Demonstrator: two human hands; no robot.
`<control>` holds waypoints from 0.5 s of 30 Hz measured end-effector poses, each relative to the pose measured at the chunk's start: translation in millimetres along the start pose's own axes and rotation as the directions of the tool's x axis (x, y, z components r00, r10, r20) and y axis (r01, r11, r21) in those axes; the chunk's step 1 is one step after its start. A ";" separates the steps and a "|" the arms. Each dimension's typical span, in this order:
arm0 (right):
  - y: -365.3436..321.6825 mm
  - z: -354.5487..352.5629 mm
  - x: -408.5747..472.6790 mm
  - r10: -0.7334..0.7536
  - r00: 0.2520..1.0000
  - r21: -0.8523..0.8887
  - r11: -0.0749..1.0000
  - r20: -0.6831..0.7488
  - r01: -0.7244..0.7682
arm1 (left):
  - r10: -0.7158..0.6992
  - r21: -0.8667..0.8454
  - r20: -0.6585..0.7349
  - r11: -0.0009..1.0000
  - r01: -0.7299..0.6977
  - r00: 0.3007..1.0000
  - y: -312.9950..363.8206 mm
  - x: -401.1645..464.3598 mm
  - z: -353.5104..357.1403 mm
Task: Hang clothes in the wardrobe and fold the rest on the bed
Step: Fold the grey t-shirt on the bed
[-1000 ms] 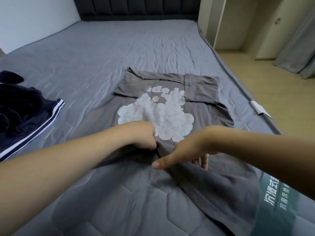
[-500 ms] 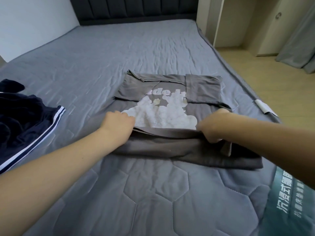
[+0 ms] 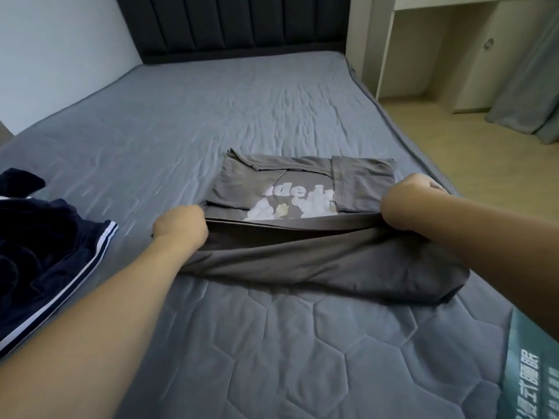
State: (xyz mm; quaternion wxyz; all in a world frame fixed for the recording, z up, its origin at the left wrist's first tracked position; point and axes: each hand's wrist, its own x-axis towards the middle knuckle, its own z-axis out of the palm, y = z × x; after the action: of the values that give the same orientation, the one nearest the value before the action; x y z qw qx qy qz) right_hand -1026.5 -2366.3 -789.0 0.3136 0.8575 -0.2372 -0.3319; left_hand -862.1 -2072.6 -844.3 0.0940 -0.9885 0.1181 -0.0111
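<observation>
A grey T-shirt with a white print lies on the grey bed, its sleeves folded inward. My left hand is shut on the left corner of the shirt's bottom hem. My right hand is shut on the right corner of the same hem. Between them the hem is lifted and carried over the lower half of the shirt, covering most of the white print. The folded lower part bulges loosely toward me.
A dark navy garment with white stripes is heaped at the bed's left edge. A teal label sits at the near right corner of the mattress. Beyond the right edge are wooden floor, a pale wardrobe and a curtain. A dark headboard closes the far end.
Both hands took hold of the shirt's bottom hem and pulled it away from me toward the collar. The fold now covers more of the white print than half a second ago.
</observation>
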 end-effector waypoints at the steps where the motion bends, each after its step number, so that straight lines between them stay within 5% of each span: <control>1: 4.5 -2.5 5.6 -0.022 0.999 0.023 0.999 -0.040 0.023 | -0.055 -0.112 0.029 0.992 0.058 0.998 -1.0 7.2 -0.6; 4: 21.4 -10.4 27.2 -0.060 0.982 0.151 0.985 -0.181 0.088 | -0.147 -0.235 0.020 0.961 0.147 0.989 1.4 31.8 -6.7; 8: 39.8 -15.6 60.5 -0.059 0.954 0.298 0.943 -0.293 0.150 | -0.086 -0.068 -0.109 0.995 0.079 0.990 18.2 70.5 -18.7; 12: 58.7 -16.9 101.4 -0.203 0.970 0.573 0.783 -0.132 0.242 | 0.059 0.157 -0.197 0.987 -0.028 0.979 38.6 119.6 -33.1; 15: 81.4 -20.2 132.7 -0.273 0.960 0.746 0.626 -0.060 0.225 | 0.053 0.127 -0.210 0.992 -0.027 0.976 53.9 164.5 -40.4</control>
State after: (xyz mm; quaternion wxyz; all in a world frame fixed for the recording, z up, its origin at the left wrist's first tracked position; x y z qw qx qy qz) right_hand -939.6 -2496.4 -776.5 -0.1213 0.9243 -0.2406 -0.2704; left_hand -716.5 -2170.2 -814.8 0.1419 -0.9713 0.1465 -0.1223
